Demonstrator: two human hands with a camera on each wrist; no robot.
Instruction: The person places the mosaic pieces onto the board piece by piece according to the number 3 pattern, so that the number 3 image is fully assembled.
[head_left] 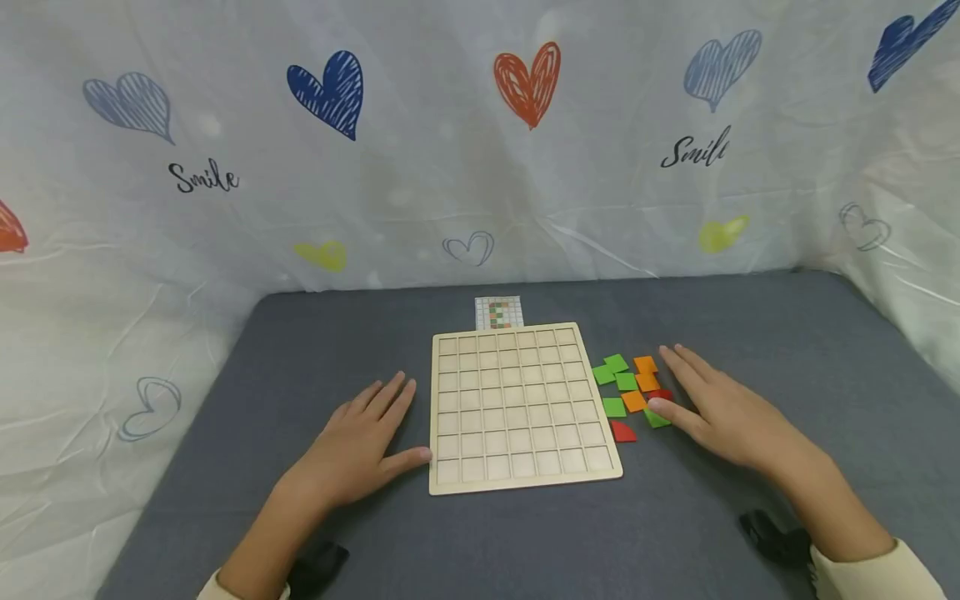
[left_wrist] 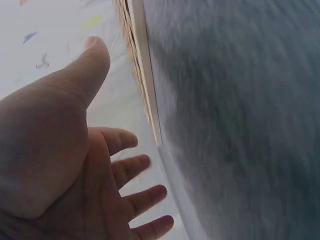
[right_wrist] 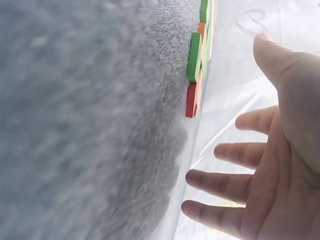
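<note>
Centrally, on the grey mat [head_left: 480, 533], a wooden grid board [head_left: 517, 406] was laid flat, its square cells bare. Just beside its right edge a loose cluster of tiles [head_left: 628, 383] was scattered: green ones nearest the board, orange ones beyond them, and red pieces at the near and far side of the group. The tiles were found between the board and the right hand [head_left: 720, 412], which was spread flat over the mat, fingers straight and slightly apart, nothing gripped. Its thumb tip was placed at a green tile [head_left: 656, 417] at the cluster's near right corner, and a red piece [head_left: 661, 395] was partly covered by the hand's edge; firm contact could not be judged. In the right wrist view the same hand [right_wrist: 272, 165] was seen open, fingers parted, held a little off the mat, with the tiles [right_wrist: 196, 65] stacked edge-on beyond the fingertips.

The left hand [head_left: 360, 446] was rested palm down just left of the board, fingers extended and together, the thumb stretched toward the board's near left edge, close to touching it. In the left wrist view that hand [left_wrist: 75, 170] was shown open, with the board [left_wrist: 142, 65] seen edge-on ahead of it.

A small pattern card [head_left: 498, 312] was tucked against the board's far edge. Behind the mat a white sheet [head_left: 480, 142] printed with hearts was hung.
</note>
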